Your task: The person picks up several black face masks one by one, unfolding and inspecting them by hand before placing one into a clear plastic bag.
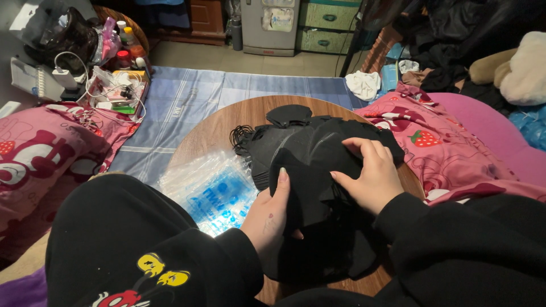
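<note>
Round wooden table point(216, 128); clear plastic bag with blue print point(213, 190) lying on it, just left of the fingers. Blue checked cloth point(187, 99) on the floor beyond the fingertips; pink strawberry-print bedding point(438, 142) just right of them, white crumpled cloth point(364, 84) further off. Far left of the fingers: white charger with cable point(61, 73), small bottles point(126, 34); small grey fridge point(270, 25) well beyond.

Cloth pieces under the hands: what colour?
Black, plain, no visible pattern: the cloth pieces piled on the round wooden table. Head view.
</note>
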